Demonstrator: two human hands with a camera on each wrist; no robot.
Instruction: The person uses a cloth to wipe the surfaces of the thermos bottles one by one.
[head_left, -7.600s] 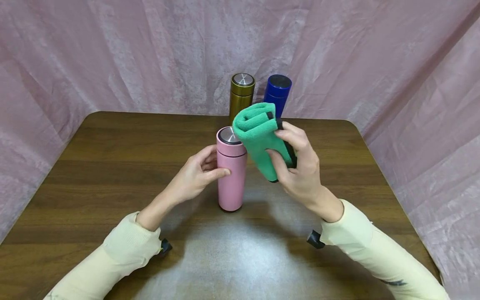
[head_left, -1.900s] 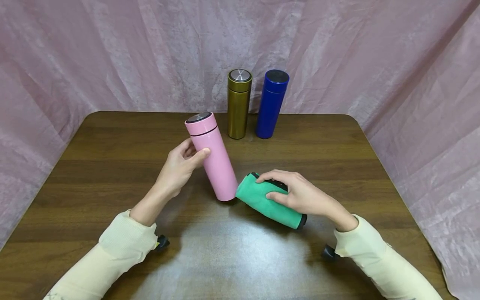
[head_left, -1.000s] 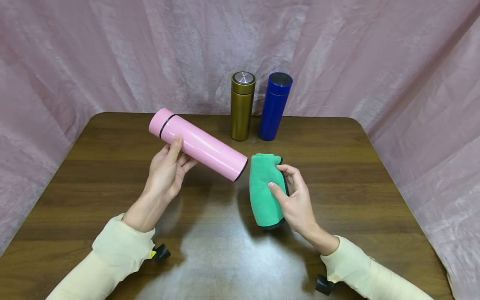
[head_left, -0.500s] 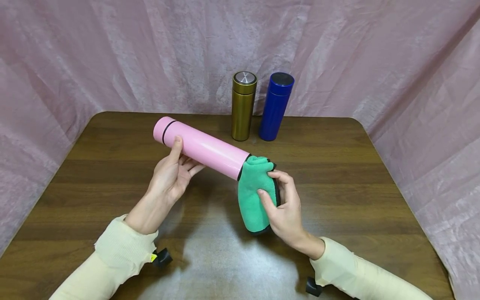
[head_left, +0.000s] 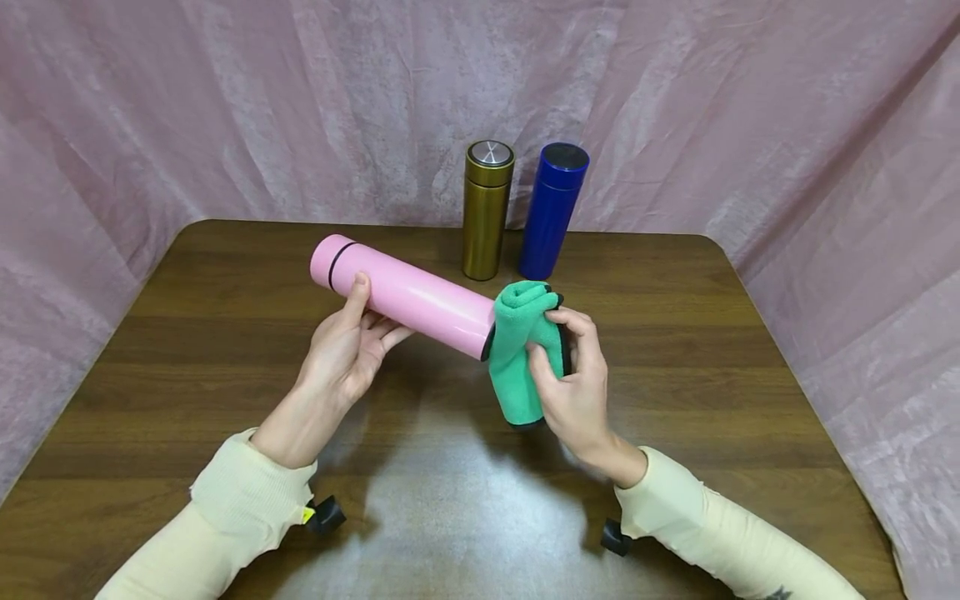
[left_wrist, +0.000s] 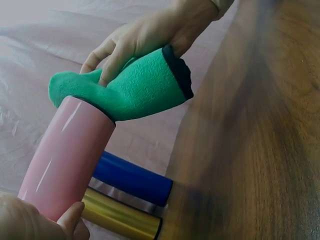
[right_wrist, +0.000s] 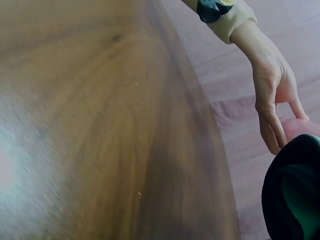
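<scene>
My left hand (head_left: 341,354) grips a pink thermos bottle (head_left: 408,296) near its lid end, thumb on top and fingers beneath. The bottle is tilted in the air, lid up to the left and base down to the right. A folded green cloth (head_left: 517,358) with black edging is pinched between the thumb and fingers of my right hand (head_left: 577,383). In the left wrist view the cloth (left_wrist: 135,92) lies against the base of the pink bottle (left_wrist: 70,155) and covers it. The right wrist view shows only the cloth's dark-edged end (right_wrist: 292,190) and a sliver of the bottle.
A gold thermos bottle (head_left: 486,217) and a blue thermos bottle (head_left: 553,212) stand side by side near the far edge of the wooden table (head_left: 225,350). Pink curtains (head_left: 337,108) hang behind the table and along its sides.
The pink bottle went from upright on the table to tilted in the air. The green cloth moved from its lid area, down by the table, then to its base. Lately the cloth rose slightly.
</scene>
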